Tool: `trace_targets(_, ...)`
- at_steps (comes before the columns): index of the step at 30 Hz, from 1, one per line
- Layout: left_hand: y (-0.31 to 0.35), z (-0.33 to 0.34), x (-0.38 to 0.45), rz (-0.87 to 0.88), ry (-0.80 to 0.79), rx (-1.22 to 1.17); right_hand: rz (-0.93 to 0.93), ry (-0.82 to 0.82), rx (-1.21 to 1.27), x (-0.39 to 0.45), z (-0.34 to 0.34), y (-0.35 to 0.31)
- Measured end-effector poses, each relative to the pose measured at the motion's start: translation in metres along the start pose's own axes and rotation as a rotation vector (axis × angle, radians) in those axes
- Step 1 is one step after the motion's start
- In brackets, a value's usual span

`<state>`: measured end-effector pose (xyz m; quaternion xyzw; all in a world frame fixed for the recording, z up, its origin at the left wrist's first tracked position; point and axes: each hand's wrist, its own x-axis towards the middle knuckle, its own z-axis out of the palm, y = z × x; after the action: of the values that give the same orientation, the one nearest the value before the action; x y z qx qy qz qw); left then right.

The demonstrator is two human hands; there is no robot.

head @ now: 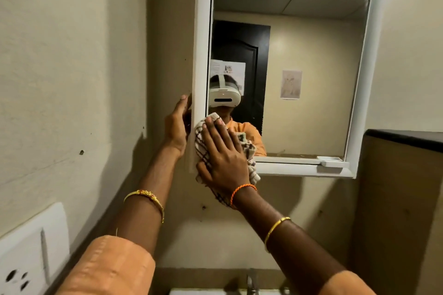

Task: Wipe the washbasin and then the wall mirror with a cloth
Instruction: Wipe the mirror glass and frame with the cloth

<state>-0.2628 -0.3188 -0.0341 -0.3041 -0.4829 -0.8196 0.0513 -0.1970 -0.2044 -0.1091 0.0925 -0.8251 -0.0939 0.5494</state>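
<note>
Washbasin point(203, 292) presumably done; right hand point(223, 153) presses cloth point(249, 151) flat-fingered on mirror point(299, 67), left hand point(178, 122) grips its frame point(200, 55).

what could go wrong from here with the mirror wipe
The mirror hangs tilted in its white frame, and the left hand grips the frame's left edge; if that hold slips, pressure from the wiping could swing or shift it. The right hand presses the checked cloth flat at the lower left corner, so most of the glass may be missed. The cloth's hanging end could brush the small tray on the ledge.
</note>
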Motion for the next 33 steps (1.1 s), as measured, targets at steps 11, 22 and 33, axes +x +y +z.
trace_targets(11, -0.041, 0.016, -0.046, 0.192, 0.209, 0.399, 0.302, 0.201, -0.086, 0.015, -0.050, 0.108)
trace_targets(22, -0.033, 0.006, -0.047, 0.168, 0.139, 0.474, 0.379, 0.200, 0.095, 0.016, -0.028, 0.040)
trace_targets(33, -0.039, 0.008, -0.048, 0.218, 0.190, 0.506, 0.080, 0.044, 0.031, -0.041, -0.021, 0.024)
